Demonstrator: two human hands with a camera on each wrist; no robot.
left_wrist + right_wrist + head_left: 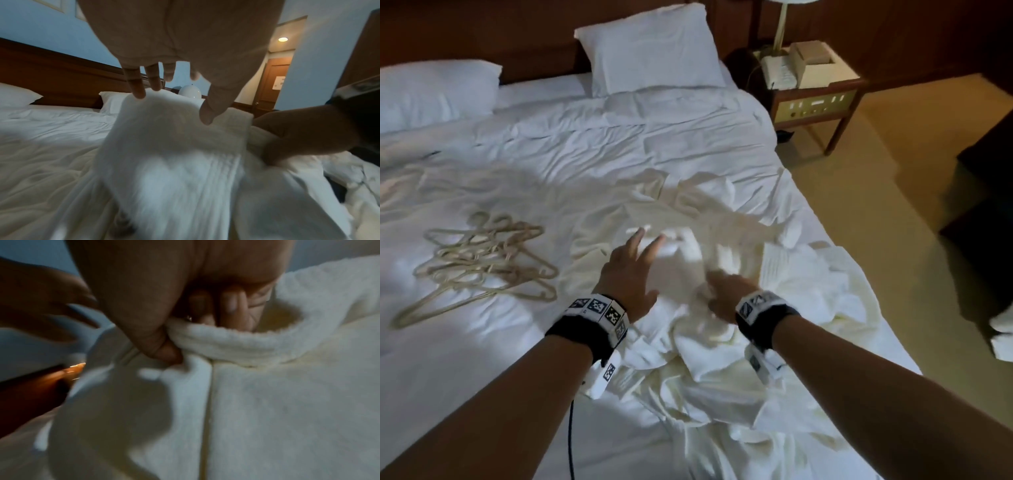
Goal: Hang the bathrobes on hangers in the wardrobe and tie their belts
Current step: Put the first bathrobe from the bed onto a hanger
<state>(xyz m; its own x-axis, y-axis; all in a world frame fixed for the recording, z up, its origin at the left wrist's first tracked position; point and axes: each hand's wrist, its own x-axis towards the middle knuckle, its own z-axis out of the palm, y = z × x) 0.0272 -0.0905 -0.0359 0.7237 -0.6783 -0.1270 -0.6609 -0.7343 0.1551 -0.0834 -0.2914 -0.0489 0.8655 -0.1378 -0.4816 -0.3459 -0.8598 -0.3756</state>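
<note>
A crumpled white bathrobe [688, 260] lies on the bed's right half and is lifted in the middle. My right hand [722, 294] grips a thick rolled edge of the bathrobe [236, 344], thumb and curled fingers pinching the fabric. My left hand [640, 260] hovers just left of it with fingers spread and straight over the raised cloth; in the left wrist view the left hand [170, 97] has fingertips at the top of the bathrobe [174, 146]. More white robe cloth [722, 383] is piled toward me. A heap of beige hangers [482, 263] lies on the bed's left side.
The bed [465, 359] has white sheets and two pillows [650, 48] against a dark wooden headboard. A nightstand [811, 89] with a lamp and phone stands at the right. Beige carpet [893, 212] runs along the bed's right edge.
</note>
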